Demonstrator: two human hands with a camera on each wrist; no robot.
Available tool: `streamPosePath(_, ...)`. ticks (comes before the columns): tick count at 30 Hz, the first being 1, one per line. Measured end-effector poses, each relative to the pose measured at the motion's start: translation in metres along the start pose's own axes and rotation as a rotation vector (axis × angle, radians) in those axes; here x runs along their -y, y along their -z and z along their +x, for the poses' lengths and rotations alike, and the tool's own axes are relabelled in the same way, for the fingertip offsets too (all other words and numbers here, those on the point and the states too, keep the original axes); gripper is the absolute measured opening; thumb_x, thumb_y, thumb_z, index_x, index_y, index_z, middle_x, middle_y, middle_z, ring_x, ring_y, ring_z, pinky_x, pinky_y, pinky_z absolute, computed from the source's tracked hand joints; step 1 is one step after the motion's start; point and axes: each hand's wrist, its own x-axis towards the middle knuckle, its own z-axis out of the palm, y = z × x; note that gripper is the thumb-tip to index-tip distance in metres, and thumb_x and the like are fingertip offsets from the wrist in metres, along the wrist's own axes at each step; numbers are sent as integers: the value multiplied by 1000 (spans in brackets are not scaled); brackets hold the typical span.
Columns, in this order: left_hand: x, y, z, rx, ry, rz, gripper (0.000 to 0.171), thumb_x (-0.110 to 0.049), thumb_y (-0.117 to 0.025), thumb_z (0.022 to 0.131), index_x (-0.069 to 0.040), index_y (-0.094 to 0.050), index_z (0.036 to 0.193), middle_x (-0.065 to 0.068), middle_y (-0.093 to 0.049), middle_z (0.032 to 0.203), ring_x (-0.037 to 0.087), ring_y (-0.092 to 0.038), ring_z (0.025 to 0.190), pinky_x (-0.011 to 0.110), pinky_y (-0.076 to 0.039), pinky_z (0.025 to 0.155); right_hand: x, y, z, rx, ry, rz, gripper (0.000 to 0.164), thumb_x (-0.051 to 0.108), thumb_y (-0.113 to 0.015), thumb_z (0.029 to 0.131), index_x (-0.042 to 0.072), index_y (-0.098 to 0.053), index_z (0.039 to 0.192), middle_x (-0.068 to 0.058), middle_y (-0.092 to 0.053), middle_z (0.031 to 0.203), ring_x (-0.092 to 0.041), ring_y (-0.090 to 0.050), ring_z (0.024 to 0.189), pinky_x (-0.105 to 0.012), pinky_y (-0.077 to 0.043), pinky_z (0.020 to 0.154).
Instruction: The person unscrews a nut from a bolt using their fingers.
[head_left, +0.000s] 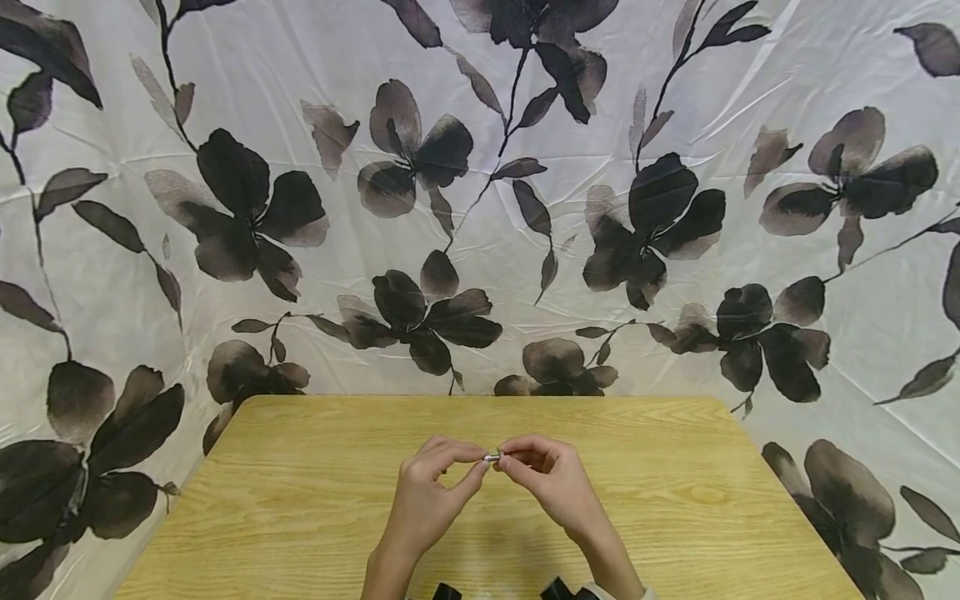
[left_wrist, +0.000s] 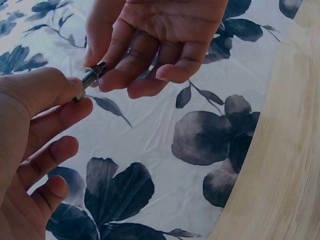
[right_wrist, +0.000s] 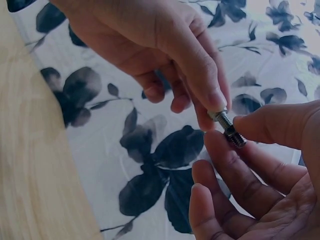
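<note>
A small metal bolt is held between both hands above the table, lying roughly level in the head view. My left hand pinches its head end between thumb and index finger, the other fingers loosely bent. At the opposite end, my right hand pinches the bolt with thumb and fingertips. Silver threads of the bolt show between the hands in the left wrist view. A darker ring-like piece sits around the shaft by the right fingers, with the threaded tip sticking out past it.
Beneath the hands is a light wood-grain table with rounded far corners. A white cloth printed with dark flowers hangs behind and along both sides of it. Two small black objects show at the bottom edge, near the wrists.
</note>
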Motion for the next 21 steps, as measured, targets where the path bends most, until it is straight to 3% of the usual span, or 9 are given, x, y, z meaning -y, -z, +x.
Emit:
streamPosePath(8,-3,1,-1,-7,31,38,19,-5,-85,82,-19,-80,94,-10,-78,92,8,-65,84,19,-45,61,0,-2,-1,-2,61,5,20,12,-73,96,2,-72,113,-20,-71,114,-14,-68,98,-29,-58,85)
streamPosePath(17,-3,2,0,-4,48,38,19,-5,-86,81,-17,-81,94,-10,-78,92,8,-67,86,16,-47,63,0,-4,1,-33,60,51,33,17,-67,101,0,-65,129,-21,-66,129,-16,-66,115,-30,-57,93)
streamPosePath(21,-2,2,-1,-5,36,37,20,-3,-86,81,-17,-80,95,-8,-78,92,9,-67,87,16,-49,64,1,-5,2,-44,26,22,35,23,-64,103,2,-66,131,-19,-69,125,-16,-69,110,-31,-59,87)
